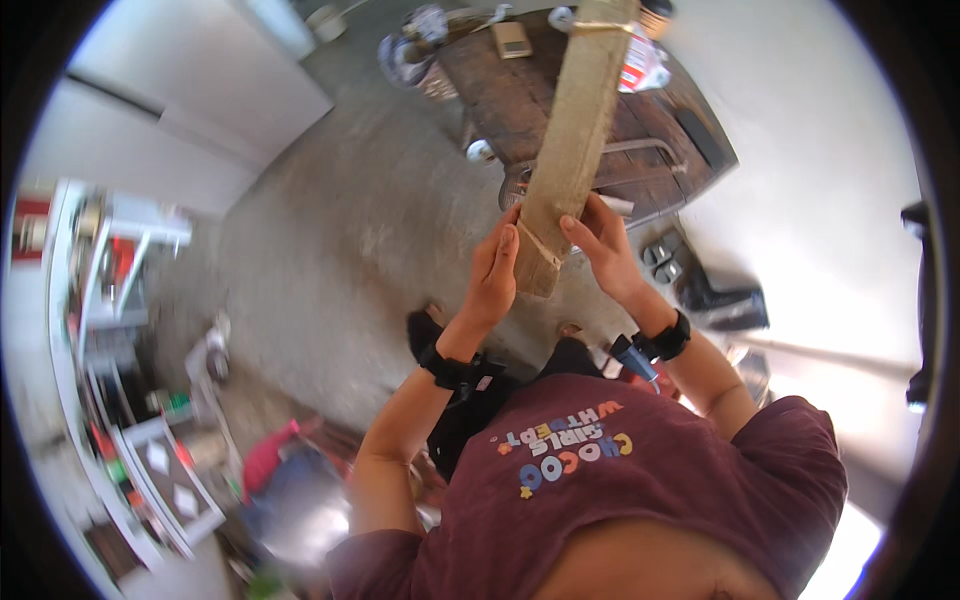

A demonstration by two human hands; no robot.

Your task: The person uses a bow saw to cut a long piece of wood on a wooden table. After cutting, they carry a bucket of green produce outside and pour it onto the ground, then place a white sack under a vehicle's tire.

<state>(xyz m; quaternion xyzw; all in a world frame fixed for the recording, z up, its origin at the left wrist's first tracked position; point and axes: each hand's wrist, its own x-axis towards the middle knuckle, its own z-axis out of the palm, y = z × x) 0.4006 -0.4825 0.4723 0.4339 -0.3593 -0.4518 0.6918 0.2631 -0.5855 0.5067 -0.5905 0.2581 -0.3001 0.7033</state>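
Though dull-surfaced, a long bar [578,130]

Board [573,150] between hands [492,272] [607,254], table [490,70] beyond

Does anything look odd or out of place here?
Nothing looks clearly spilled or broken. The oddest bit is a pale strip running crookedly across the near end of the long beige board, between the left hand and right hand; whether it's loose, I can't tell.

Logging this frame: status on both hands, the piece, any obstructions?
Left hand at left edge of long tan piece; right hand gripping its right edge. Held toward near end. Far end overlaps cluttered table in view; contact unclear.
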